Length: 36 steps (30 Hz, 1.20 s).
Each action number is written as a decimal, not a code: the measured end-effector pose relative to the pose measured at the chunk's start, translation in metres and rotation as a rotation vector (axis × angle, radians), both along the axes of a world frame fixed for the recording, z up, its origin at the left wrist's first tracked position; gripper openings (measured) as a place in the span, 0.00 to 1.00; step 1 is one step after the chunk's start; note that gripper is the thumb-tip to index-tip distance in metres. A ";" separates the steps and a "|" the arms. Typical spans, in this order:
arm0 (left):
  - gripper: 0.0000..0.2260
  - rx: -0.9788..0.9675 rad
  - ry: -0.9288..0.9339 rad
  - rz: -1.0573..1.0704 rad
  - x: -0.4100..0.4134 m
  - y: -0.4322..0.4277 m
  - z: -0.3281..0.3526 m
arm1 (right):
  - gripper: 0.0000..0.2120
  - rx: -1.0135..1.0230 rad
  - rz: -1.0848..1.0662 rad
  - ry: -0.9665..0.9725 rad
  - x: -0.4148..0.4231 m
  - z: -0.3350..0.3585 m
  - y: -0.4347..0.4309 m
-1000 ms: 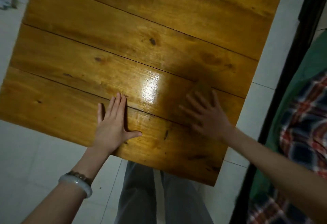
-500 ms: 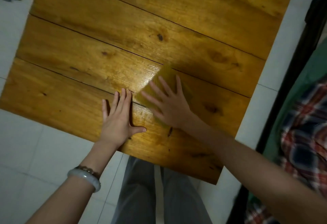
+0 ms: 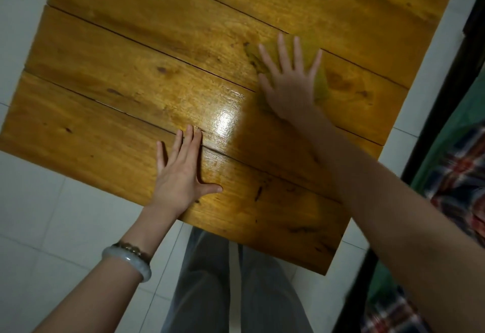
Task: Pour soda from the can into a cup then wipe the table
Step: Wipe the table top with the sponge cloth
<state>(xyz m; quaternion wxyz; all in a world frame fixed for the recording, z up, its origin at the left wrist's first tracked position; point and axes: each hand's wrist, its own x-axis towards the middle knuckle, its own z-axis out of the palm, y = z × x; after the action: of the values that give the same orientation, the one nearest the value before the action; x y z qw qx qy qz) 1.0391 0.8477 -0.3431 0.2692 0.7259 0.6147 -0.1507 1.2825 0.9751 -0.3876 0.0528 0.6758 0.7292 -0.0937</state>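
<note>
1. The right hand [image 3: 288, 83] has slid the cloth [image 3: 321, 84] away from the left hand's fingertips, farther out and to the right across the table [image 3: 126, 70]. The left hand [image 3: 183, 175] has stayed put.
2. The right hand's fingers are spread and straight, and its palm presses flat on the cloth.
3. The yellow cloth lies on the wood under that hand, showing past the fingertips and on the little-finger side. It seems to run lengthwise along the fingers, but most of it is hidden.
4. The left hand lies flat on the near plank, fingers together and thumb out toward the right arm, well apart from the cloth.
5. A glare patch [image 3: 223, 122] sits between the two hands.
6. A bangle [image 3: 126, 260] circles the left wrist, and grey trousers [image 3: 210, 285] show between the forearms.
</note>
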 end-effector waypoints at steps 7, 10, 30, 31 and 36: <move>0.58 0.009 -0.005 0.009 0.002 -0.001 0.002 | 0.26 0.029 0.514 0.115 -0.062 -0.001 -0.097; 0.59 0.017 -0.017 0.004 0.000 -0.002 0.003 | 0.29 -0.014 0.578 0.079 -0.016 -0.001 -0.154; 0.58 0.012 -0.040 -0.009 -0.014 -0.007 0.006 | 0.27 -0.017 0.579 0.104 -0.049 -0.001 -0.128; 0.58 0.007 -0.033 -0.018 -0.019 -0.006 0.007 | 0.27 -0.032 0.623 0.099 -0.034 0.000 -0.148; 0.58 -0.011 -0.001 -0.049 -0.035 -0.004 0.009 | 0.30 -0.040 0.466 -0.035 0.053 0.006 -0.144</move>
<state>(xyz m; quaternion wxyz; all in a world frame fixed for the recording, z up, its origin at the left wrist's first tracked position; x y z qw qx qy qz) 1.0041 0.8433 -0.3338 0.2697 0.7394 0.5957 -0.1602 1.3355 0.8315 -0.3821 0.0990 0.4896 0.8624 -0.0818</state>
